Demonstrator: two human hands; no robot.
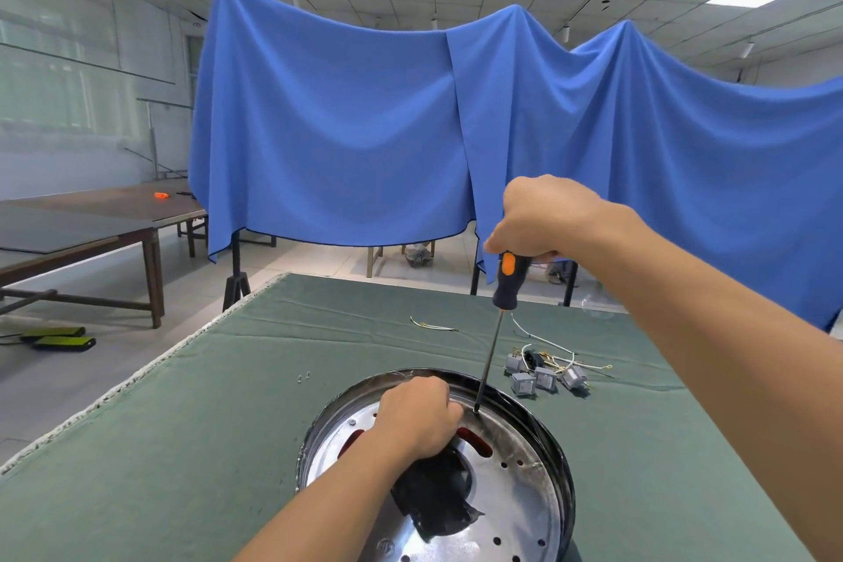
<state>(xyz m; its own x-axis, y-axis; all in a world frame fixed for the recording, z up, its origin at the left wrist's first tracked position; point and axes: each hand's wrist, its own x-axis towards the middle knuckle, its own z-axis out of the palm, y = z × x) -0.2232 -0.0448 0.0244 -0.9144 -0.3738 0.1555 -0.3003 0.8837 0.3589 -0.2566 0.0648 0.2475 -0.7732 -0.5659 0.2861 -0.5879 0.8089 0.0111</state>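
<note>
Green cloth [182, 424]; screwdriver [505, 287] tip on plate [515, 493].

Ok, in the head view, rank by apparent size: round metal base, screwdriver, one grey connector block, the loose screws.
1. round metal base
2. screwdriver
3. grey connector block
4. loose screws
Gaps are plain despite nearness.

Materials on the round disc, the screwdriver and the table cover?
The round disc looks like bare metal, likely steel or aluminium: bright mirror sheen, punched holes, dark glossy rim. The screwdriver has a dark and orange handle, probably moulded plastic or rubber, matte; its thin shaft is polished metal. The table cover is green fabric, matte, creased, with a frayed pale edge.
</note>
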